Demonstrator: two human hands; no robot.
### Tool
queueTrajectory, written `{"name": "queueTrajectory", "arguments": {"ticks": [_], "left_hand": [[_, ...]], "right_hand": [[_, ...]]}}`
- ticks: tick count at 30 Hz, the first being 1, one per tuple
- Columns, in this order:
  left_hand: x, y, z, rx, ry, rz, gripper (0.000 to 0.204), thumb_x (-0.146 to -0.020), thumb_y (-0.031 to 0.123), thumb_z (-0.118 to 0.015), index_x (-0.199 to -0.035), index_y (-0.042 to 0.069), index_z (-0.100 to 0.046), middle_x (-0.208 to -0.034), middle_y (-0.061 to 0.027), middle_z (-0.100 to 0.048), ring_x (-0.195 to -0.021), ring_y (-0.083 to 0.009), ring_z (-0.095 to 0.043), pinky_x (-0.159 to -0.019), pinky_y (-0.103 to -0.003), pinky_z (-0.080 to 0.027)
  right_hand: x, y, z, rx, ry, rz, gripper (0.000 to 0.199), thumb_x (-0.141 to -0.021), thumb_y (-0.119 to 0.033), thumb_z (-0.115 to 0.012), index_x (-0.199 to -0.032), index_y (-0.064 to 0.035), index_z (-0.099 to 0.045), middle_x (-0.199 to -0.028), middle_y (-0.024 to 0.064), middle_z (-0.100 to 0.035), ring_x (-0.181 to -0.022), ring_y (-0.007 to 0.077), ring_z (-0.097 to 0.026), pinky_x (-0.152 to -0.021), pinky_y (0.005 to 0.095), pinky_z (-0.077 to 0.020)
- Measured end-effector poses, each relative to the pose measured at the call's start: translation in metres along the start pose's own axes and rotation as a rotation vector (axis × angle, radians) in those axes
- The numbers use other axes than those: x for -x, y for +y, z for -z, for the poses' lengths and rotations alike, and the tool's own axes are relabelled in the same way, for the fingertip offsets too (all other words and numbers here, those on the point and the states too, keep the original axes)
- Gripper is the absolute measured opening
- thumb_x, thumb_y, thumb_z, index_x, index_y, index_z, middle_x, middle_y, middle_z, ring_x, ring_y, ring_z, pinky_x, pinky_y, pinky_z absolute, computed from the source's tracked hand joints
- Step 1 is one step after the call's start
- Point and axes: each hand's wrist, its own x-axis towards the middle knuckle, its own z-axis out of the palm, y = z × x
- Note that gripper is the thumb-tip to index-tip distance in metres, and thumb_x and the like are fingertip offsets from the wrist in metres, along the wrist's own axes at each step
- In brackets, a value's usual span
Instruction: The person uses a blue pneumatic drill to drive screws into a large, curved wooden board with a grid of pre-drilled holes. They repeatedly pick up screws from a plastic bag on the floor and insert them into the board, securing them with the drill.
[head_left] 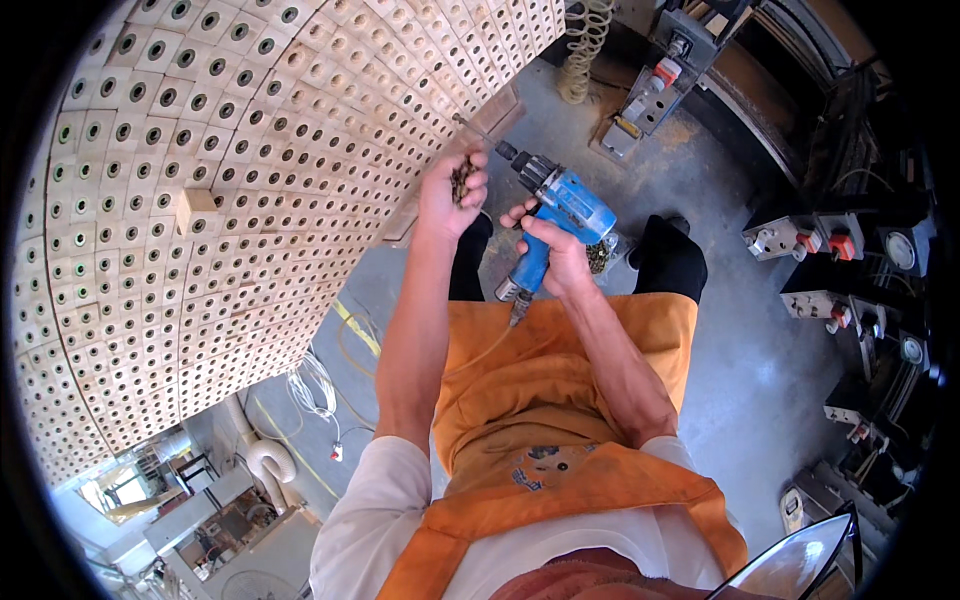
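Note:
My left hand [452, 200] is cupped, palm up, around a small pile of dull brass-coloured threaded inserts [461, 184]. In my right hand [556, 255] is a blue air impact driver [578, 207], gripped by its handle. Its long thin bit [478, 130] reaches past my left fingertips toward the lower edge of a large stack of pale wooden blocks [330, 130]. Round holes run in rows across the blocks; many hold dark metal inserts, while others toward the upper right look bare. Whether the bit tip touches wood I cannot tell.
An air hose [492, 352] trails from the driver's handle across my orange apron [570, 330]. Beside my right hand is a clear bag [600, 256] of inserts. One loose wooden block [196, 208] juts from the stack. Machinery with red switches [842, 246] lines the right side.

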Motion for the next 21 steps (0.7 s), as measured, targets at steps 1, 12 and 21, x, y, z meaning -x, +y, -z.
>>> {"name": "queueTrajectory", "arguments": {"ticks": [1, 12, 21], "left_hand": [[0.004, -0.004, 0.002, 0.010, -0.019, 0.021, 0.022, -0.093, 0.015, -0.045, -0.109, 0.001, -0.052, -0.083, -0.0048, -0.055, -0.056, -0.0095, -0.044, -0.037, -0.018, -0.029], [0.024, -0.025, 0.027, -0.041, 0.030, 0.016, 0.019, -0.096, 0.015, -0.046, -0.108, 0.002, -0.053, -0.085, -0.0028, -0.055, -0.057, -0.0068, -0.043, -0.038, -0.017, -0.029], [0.016, -0.001, 0.012, -0.060, 0.013, -0.095, 0.021, -0.098, 0.021, -0.050, -0.108, 0.003, -0.053, -0.081, -0.0001, -0.052, -0.056, -0.0052, -0.042, -0.038, -0.016, -0.030]], "right_hand": [[0.000, 0.000, 0.000, -0.002, 0.007, -0.001, 0.024, -0.083, -0.004, -0.063, -0.105, -0.0045, -0.055, -0.096, 0.0083, -0.064, -0.095, 0.0214, -0.064, -0.061, 0.0265, -0.0491], [0.003, -0.004, -0.008, 0.035, 0.028, 0.008, 0.024, -0.083, -0.002, -0.062, -0.105, -0.0042, -0.054, -0.097, 0.0083, -0.064, -0.095, 0.0209, -0.065, -0.062, 0.0272, -0.0477], [0.013, -0.008, 0.004, -0.002, -0.011, -0.022, 0.023, -0.084, -0.003, -0.063, -0.106, -0.0057, -0.057, -0.102, 0.0084, -0.065, -0.097, 0.0205, -0.064, -0.061, 0.0271, -0.0468]]}}
